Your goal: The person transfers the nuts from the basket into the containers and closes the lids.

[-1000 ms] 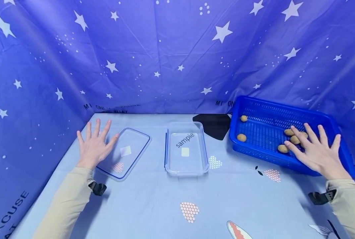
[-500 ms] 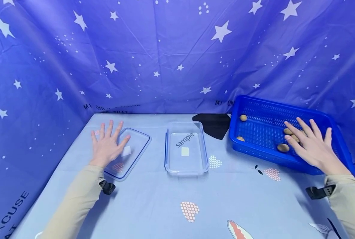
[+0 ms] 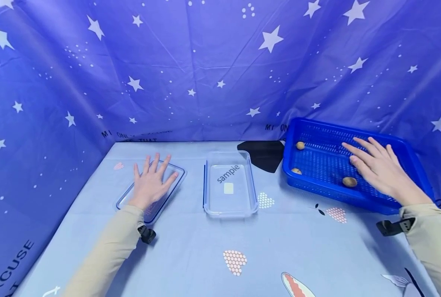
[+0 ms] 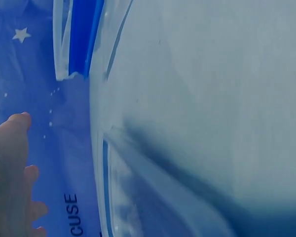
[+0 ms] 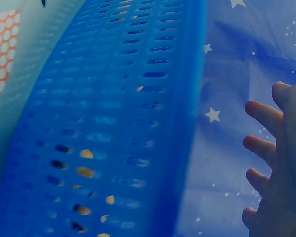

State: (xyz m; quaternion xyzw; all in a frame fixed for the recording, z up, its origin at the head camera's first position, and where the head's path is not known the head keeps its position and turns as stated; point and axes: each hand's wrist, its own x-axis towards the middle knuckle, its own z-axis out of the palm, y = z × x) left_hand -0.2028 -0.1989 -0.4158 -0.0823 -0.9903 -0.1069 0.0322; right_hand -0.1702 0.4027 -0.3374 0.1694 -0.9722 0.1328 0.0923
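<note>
My left hand (image 3: 151, 185) hovers over the clear blue-rimmed lid (image 3: 175, 168) with fingers spread and hides much of it. Over the blue perforated basket (image 3: 321, 161) is my right hand (image 3: 382, 173), holding nothing, its fingers extended and slightly bent. Beside its thumb lies a small brown roundish thing (image 3: 349, 182), like a walnut or small potato. Two similar pieces sit along the basket's left side; others are hidden under the hand. In the right wrist view, tan bits show through the holes in the basket wall (image 5: 103, 108), left of the fingers (image 5: 261, 116).
Between the hands stands a clear rectangular container (image 3: 228, 202) without a lid on it, lettering and a pale square visible through its base. The table has a pale blue patterned cloth (image 3: 190, 251). A blue star-printed curtain (image 3: 198, 74) encloses the back and sides.
My left hand has moved right, from the lid's left edge to over it. My right hand has shifted left and farther in over the basket, its fingers drawing closer together and covering several brown pieces.
</note>
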